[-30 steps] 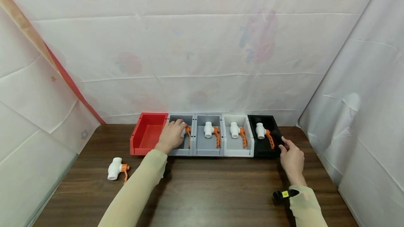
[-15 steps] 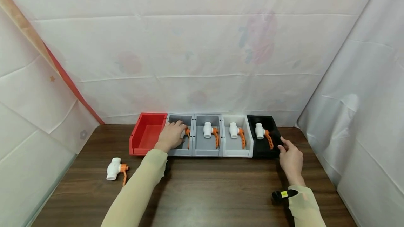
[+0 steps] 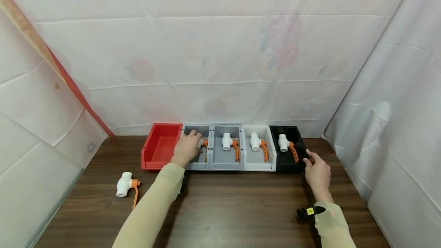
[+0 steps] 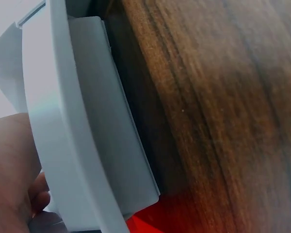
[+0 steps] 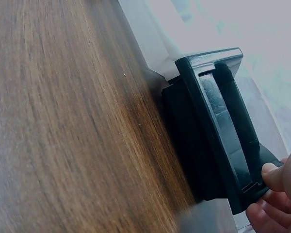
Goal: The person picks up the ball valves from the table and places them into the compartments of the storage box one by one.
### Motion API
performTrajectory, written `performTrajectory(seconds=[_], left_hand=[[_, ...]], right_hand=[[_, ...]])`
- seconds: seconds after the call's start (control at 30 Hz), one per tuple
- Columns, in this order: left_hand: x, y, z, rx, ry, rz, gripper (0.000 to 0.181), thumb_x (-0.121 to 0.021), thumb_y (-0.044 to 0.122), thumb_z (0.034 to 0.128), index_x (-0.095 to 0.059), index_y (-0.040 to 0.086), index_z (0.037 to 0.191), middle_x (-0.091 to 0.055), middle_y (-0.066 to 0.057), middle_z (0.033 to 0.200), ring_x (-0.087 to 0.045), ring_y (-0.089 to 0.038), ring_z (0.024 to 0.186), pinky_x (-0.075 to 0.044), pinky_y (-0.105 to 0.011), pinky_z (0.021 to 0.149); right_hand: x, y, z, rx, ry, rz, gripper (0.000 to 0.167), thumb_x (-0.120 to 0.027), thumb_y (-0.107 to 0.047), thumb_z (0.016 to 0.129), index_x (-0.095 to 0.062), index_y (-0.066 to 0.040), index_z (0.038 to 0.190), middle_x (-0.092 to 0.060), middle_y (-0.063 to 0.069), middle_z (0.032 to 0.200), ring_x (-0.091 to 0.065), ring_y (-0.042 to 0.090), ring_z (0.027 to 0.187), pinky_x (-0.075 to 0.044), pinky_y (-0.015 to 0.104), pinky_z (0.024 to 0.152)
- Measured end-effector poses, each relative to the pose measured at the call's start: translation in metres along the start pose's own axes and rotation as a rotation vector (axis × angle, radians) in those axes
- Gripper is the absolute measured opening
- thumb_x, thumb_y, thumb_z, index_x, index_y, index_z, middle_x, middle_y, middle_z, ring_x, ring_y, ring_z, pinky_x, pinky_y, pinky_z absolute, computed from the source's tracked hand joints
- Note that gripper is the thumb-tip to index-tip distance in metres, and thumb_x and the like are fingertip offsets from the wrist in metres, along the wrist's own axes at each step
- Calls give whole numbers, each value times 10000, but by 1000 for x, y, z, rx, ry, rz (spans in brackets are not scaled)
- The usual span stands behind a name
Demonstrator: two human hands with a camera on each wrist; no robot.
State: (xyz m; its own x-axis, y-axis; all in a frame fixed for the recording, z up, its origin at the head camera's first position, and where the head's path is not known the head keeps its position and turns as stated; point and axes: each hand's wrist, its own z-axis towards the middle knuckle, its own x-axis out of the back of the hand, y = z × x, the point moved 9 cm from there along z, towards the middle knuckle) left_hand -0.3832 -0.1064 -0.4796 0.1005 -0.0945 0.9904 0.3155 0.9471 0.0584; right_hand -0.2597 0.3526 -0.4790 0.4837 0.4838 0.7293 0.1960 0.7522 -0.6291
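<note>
In the head view my left hand reaches into the left grey bin. Its fingers hold a white ball valve with an orange handle; most of the white body is hidden under the hand. My right hand pinches the right side wall of the black bin between thumb and fingers, which the right wrist view shows closely at the bin's corner. Inside the black bin lies another ball valve. Only part of the left hand shows behind the grey bin wall in the left wrist view.
The second grey bin and the white bin each hold one ball valve. At the row's left end stands a red bin with nothing in it. Another ball valve lies on the wooden table. Cloth walls surround the table.
My left hand shifts very slightly within the left grey bin, and its forearm moves a little right, showing more of the loose valve's handle. The right hand stays on the black bin.
</note>
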Motion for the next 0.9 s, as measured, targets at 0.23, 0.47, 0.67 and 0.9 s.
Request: performTrajectory(seconds=[0.23,0.47,0.67,0.9], left_hand=[[3,-1,0,34,21,29,640,-872,277,775,-601,90,1325,-620,-148,1224,-642,-294,964,-508,-453,918],[5,5,-1,-4,38,43,583,-868,266,782,-617,69,1270,-635,-149,1112,-643,-285,911,-482,-449,883],[8,5,4,17,26,11,575,-868,214,779,-615,60,1271,-633,-154,1132,-625,-304,963,-495,-468,915],[26,6,6,19,0,-95,579,-876,190,770,-613,68,1271,-623,-157,1164,-623,-315,990,-547,-473,856]], right_hand=[[-2,1,0,2,-8,0,371,-642,-136,981,-621,-114,1351,-700,187,1038,-627,346,779,-461,534,693],[2,1,-1,28,11,-1,371,-655,-138,972,-633,-131,1343,-710,162,977,-632,327,708,-475,521,638],[4,1,0,22,6,2,374,-645,-143,980,-624,-127,1353,-705,171,994,-630,335,726,-471,521,649],[7,3,2,-8,3,2,385,-643,-150,982,-616,-140,1367,-705,175,1019,-628,341,762,-463,514,664]])
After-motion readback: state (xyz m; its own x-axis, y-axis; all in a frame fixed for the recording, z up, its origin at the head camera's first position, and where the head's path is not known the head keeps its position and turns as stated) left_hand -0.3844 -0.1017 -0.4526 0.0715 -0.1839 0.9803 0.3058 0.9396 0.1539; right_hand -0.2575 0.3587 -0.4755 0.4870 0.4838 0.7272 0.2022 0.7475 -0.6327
